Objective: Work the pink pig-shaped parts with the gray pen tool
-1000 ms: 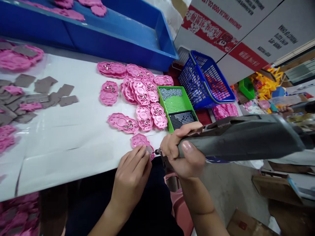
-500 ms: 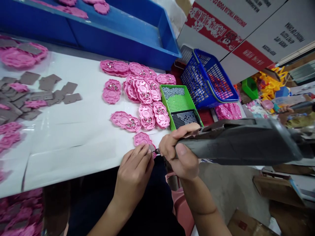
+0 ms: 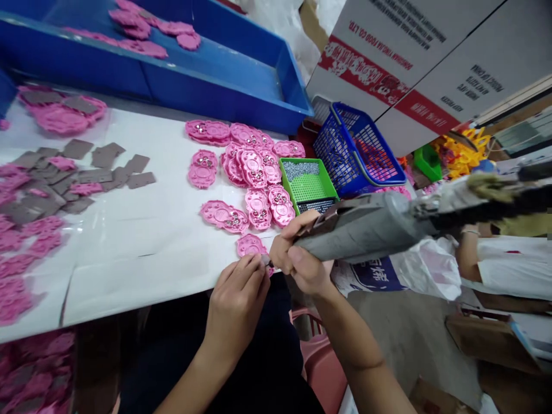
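My right hand (image 3: 302, 256) is wrapped round a grey electric screwdriver (image 3: 362, 227), which lies nearly level with its tip pointing left. The tip meets a pink plastic part (image 3: 251, 244) at the table's front edge. My left hand (image 3: 237, 299) presses its closed fingers on that part, right beside the tip, and covers much of it. Whether a screw sits under the tip is hidden. Beyond my hands lie several pink parts (image 3: 257, 208) with shiny round metal pieces, some stacked. Next to them stands a green tray (image 3: 308, 187) holding small silver screws (image 3: 301, 169) and a black perforated section.
Grey plates (image 3: 99, 175) and more pink parts (image 3: 43, 236) cover the table's left side. A long blue bin (image 3: 224, 86) runs along the back. Right of it are a blue basket (image 3: 345, 155) and white cartons (image 3: 414, 63). Another person's arm (image 3: 470, 256) shows at far right.
The screwdriver's rear end has swung up and back, and its cable now shows. My left hand stays on the pink part. The view has shifted slightly.
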{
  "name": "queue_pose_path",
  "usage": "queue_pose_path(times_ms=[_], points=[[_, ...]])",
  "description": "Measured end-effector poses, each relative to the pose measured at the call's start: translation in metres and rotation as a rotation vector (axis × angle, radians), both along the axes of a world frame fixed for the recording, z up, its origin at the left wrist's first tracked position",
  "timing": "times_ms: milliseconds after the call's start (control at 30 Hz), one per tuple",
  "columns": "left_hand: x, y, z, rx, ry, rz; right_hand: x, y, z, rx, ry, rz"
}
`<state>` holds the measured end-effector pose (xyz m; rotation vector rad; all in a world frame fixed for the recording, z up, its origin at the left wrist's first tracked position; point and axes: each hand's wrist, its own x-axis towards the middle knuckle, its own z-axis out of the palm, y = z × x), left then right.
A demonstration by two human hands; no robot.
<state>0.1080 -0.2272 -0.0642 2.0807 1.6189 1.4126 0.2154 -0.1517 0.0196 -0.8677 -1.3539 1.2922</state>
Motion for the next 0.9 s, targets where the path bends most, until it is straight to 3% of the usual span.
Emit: queue_pose_path(times_ms=[100, 200, 367, 500, 700, 900], points=[[0.001, -0.004, -0.005, 0.023, 0.038, -0.014, 0.016, 0.007, 0.021, 0.126, 0.133, -0.044], [0.001, -0.009, -0.009, 0.017, 0.102, -0.065, 0.043, 0.026, 0.04, 0.297, 0.186, -0.28], [-0.004, -0.008, -0.01, -0.014, 0.101, -0.101, 0.076, 0.076, 0.039, 0.25, 0.103, -0.581], [-0.009, -0.001, -0.01, 0.025, 0.0, -0.122, 0.08, 0.097, 0.028, 0.225, 0.081, -0.597], [-0.011, 0.005, -0.009, 0.129, -0.068, -0.141, 0.078, 0.102, 0.025, 0.187, 0.123, -0.58], [-0.013, 0.0, -0.009, 0.115, -0.056, -0.158, 0.08, 0.105, 0.018, 0.165, 0.108, -0.612]])
